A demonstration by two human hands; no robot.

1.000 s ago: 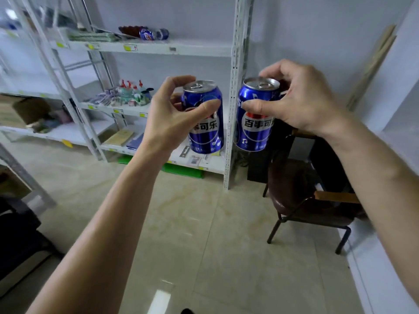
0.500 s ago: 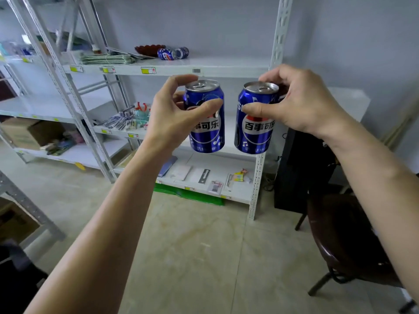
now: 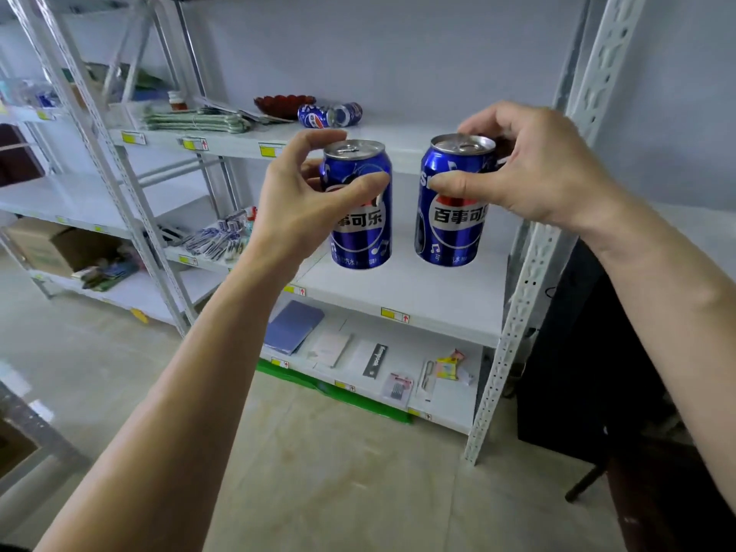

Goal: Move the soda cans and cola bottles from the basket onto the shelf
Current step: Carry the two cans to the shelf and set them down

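Note:
My left hand (image 3: 302,209) grips a blue cola can (image 3: 360,229) near its top, thumb in front and fingers behind. My right hand (image 3: 533,173) grips a second blue cola can (image 3: 450,229) the same way. Both cans are upright, side by side, held in the air in front of the white metal shelf (image 3: 422,296), above its middle board. On the upper board two more blue cans (image 3: 328,114) lie on their sides. The basket is out of view.
A dark red dish (image 3: 283,104) and folded green cloths (image 3: 195,122) lie on the upper board. Small packets (image 3: 217,237) crowd the middle board's left part. Booklets and cards (image 3: 330,346) lie on the bottom board. A perforated white post (image 3: 529,272) stands at right, a dark chair (image 3: 653,464) beyond it.
I have come closer to the shelf and both hands, still gripping their cans, now hover over the middle board. The cans stay level and side by side.

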